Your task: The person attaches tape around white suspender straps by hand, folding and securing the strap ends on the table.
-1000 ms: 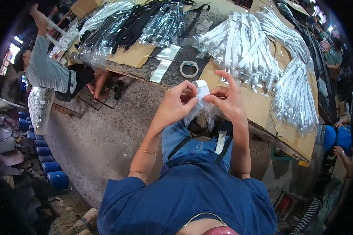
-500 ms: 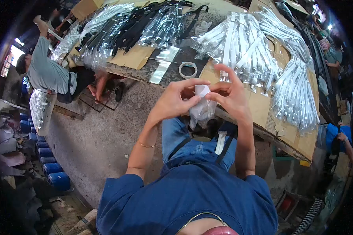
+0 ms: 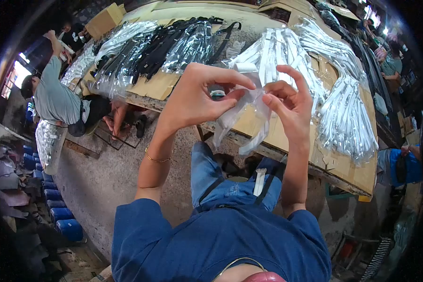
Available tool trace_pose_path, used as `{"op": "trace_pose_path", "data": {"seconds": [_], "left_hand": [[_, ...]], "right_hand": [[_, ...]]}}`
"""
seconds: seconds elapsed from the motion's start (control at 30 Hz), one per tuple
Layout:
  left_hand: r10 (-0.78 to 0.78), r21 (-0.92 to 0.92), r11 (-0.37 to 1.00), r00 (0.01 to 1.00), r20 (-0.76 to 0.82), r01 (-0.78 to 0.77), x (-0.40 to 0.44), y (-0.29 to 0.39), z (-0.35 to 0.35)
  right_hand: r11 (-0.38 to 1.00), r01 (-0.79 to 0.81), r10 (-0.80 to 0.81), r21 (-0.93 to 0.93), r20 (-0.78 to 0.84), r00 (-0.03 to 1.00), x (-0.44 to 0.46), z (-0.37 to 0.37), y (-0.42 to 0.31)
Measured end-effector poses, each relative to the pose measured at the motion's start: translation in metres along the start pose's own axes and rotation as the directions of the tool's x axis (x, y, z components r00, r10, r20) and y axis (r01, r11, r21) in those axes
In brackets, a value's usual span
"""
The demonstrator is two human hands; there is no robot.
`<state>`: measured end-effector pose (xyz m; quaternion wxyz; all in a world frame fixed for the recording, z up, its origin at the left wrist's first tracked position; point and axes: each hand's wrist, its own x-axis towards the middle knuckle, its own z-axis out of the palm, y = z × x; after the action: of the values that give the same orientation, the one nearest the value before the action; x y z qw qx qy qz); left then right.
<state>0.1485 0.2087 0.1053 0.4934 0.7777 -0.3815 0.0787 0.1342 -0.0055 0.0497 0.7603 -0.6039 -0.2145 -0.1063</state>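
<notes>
My left hand (image 3: 199, 96) is raised in front of me, thumb and forefinger pinching a whitish, see-through plastic sleeve (image 3: 228, 121). Two loose ends of the sleeve hang down below the fingers; whether anything lies inside it I cannot tell. Close beside it, my right hand (image 3: 292, 107) grips the same plastic between thumb and forefinger, its other fingers curled and lifted. Behind the left hand, a tape roll (image 3: 216, 94) on the table is mostly hidden. Farther back, a fan of white straps in clear sleeves (image 3: 277, 56) lies on cardboard.
Black straps (image 3: 157, 51) and more bagged straps lie at the table's back left. A second bundle of white straps (image 3: 348, 117) spreads at the right. Cardboard (image 3: 310, 145) covers the near edge. A person in grey (image 3: 61, 94) sits at left, near blue containers (image 3: 69, 229).
Both hands have risen and come closer to the camera. The plastic, bunched before, now hangs in two spread ends. The view has tilted slightly up.
</notes>
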Motion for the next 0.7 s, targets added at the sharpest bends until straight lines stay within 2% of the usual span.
{"op": "trace_pose_path", "data": {"seconds": [0.07, 0.3, 0.4, 0.47, 0.5, 0.57, 0.7], "left_hand": [[0.081, 0.147, 0.986, 0.997, 0.02, -0.083, 0.004, 0.007, -0.002], [0.038, 0.121, 0.992, 0.998, -0.048, -0.032, 0.007, 0.02, 0.001], [0.03, 0.098, 0.995, 0.997, -0.068, -0.023, 0.01, 0.023, 0.001], [0.069, 0.22, 0.973, 0.997, 0.026, -0.073, 0.015, 0.027, -0.004], [0.071, 0.221, 0.972, 0.997, 0.025, -0.075, 0.017, 0.026, -0.005], [0.233, 0.285, 0.925, 0.968, 0.094, -0.251, 0.024, 0.022, -0.007], [0.218, 0.247, 0.936, 0.964, 0.152, -0.251, 0.035, 0.021, -0.01]], "right_hand": [[0.998, 0.045, -0.045, -0.048, 0.016, 0.999, 0.006, 0.002, -0.009], [0.981, 0.138, -0.141, -0.135, -0.011, 0.99, 0.015, 0.012, -0.022], [0.955, 0.19, -0.205, -0.228, -0.044, 0.978, 0.016, 0.015, -0.026], [0.936, 0.202, -0.219, -0.288, -0.028, 0.975, 0.016, 0.016, -0.032], [0.935, 0.205, -0.222, -0.288, -0.027, 0.975, 0.016, 0.017, -0.034], [0.944, 0.23, -0.247, -0.237, -0.042, 0.968, 0.018, 0.018, -0.04], [0.918, 0.242, -0.246, -0.314, 0.028, 0.969, 0.023, 0.01, -0.053]]}}
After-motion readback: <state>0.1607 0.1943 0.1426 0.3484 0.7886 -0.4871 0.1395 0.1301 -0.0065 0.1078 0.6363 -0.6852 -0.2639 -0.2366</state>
